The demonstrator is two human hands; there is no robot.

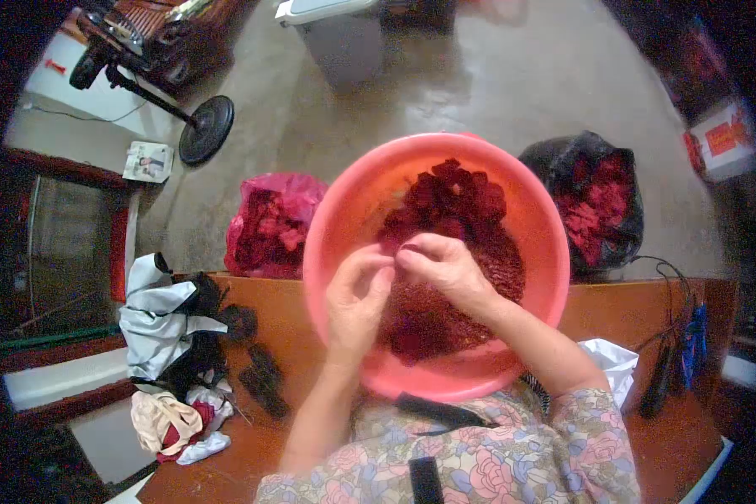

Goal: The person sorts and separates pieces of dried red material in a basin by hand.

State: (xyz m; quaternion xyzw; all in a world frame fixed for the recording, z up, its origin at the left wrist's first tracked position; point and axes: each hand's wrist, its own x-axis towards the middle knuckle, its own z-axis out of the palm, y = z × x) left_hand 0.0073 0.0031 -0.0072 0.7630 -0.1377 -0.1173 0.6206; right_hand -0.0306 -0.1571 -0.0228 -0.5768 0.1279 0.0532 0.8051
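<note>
A wide pink plastic basin (436,385) sits in front of my body. Inside it lie dark red, crumpled pieces (458,197) heaped at the far side, with finer reddish bits (500,269) spread nearer me. My left hand (357,298) and my right hand (445,269) meet over the middle of the basin, fingertips pinched together. Whatever is between them is too small and too hidden to name; a hint of dark red shows at the tips.
A pink bag (273,223) of red pieces stands left of the basin, a black bag (592,202) of similar pieces to the right. Clothes (164,315) lie on the wooden bench (647,302) at left. Farther off are a fan base (206,130) and a grey bin (340,42).
</note>
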